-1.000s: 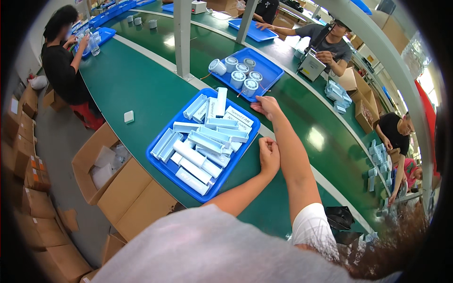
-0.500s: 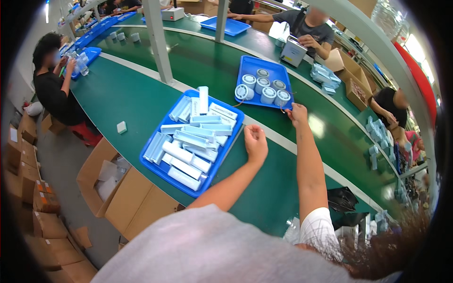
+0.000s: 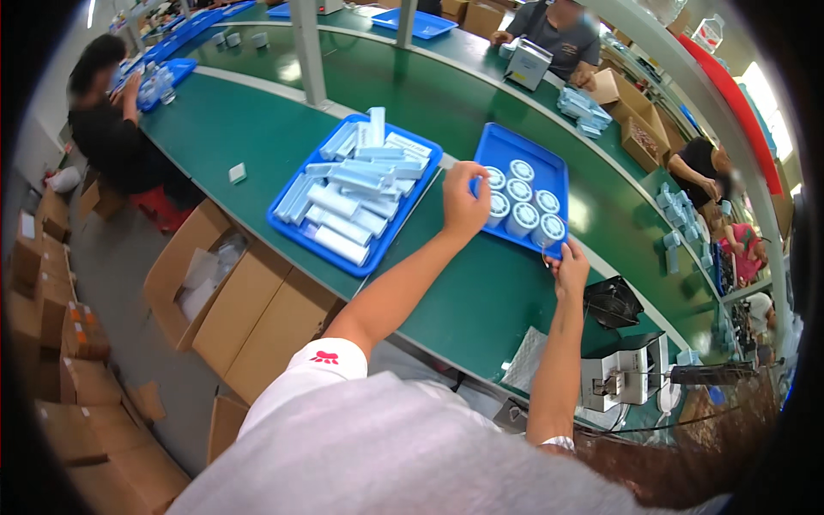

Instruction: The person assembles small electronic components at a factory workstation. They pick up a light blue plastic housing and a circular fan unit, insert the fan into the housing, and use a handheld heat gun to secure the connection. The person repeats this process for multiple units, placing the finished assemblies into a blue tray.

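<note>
A blue tray [image 3: 549, 160] holds several round white-and-grey cup-shaped parts [image 3: 519, 190], grouped toward its near end. My right hand [image 3: 570, 268] is closed on the tray's near right corner. At the tray's left rim is my left hand [image 3: 466, 202], its fingers curled over the edge beside the leftmost cups; the fingertips are partly hidden. Left of that hand lies a second blue tray [image 3: 287, 215], heaped with pale blue and white long boxy parts [image 3: 356, 184]. Neither hand touches this one.
A green conveyor belt [image 3: 455, 90] runs behind a pale rail, with metal posts [image 3: 307, 51] rising beside it. A small white block [image 3: 237, 173] lies on the green tabletop. Open cardboard boxes [image 3: 245, 309] stand lower left; a grey-white machine [image 3: 614, 382] is at right. Co-workers sit around the line.
The tray of cups has come nearer to me and rightward, with my right hand on its corner. My left hand has moved from beside the long parts' tray to the cup tray's left rim.
</note>
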### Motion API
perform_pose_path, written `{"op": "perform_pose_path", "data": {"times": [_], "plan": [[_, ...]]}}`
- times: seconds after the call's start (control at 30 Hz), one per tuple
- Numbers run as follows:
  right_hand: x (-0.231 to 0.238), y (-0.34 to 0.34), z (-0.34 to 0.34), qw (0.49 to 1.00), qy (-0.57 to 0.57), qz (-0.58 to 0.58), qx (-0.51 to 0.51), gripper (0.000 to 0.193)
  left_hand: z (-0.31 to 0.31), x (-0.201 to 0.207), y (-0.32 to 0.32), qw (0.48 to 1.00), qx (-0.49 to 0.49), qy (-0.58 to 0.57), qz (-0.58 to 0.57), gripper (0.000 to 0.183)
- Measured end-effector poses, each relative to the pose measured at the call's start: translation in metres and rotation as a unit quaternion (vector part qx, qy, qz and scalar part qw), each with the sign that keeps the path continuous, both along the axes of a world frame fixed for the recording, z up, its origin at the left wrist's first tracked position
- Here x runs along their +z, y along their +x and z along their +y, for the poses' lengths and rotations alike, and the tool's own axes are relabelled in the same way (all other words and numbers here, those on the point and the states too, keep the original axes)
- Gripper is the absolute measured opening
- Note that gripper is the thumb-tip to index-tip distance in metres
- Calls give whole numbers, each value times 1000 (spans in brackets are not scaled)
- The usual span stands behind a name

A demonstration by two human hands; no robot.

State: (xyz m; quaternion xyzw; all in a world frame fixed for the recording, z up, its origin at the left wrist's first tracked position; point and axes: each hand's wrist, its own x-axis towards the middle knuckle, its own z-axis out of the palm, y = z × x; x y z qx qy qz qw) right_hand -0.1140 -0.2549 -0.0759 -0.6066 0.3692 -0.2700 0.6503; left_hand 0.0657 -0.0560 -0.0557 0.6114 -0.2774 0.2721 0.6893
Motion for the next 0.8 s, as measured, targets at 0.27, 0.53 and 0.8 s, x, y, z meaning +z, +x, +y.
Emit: {"op": "perform_pose_path", "data": {"times": [0.27,0.53,0.8], "plan": [[-2,-153,96,999,46,13,9,49,183,51,-16,888,192,414,-58,39],[23,-226,174,998,-16,63,2,43,214,43,14,883,172,408,-155,11],[26,-196,202,888,346,-242,183,47,129,30,-205,784,-370,303,-395,26]]}}
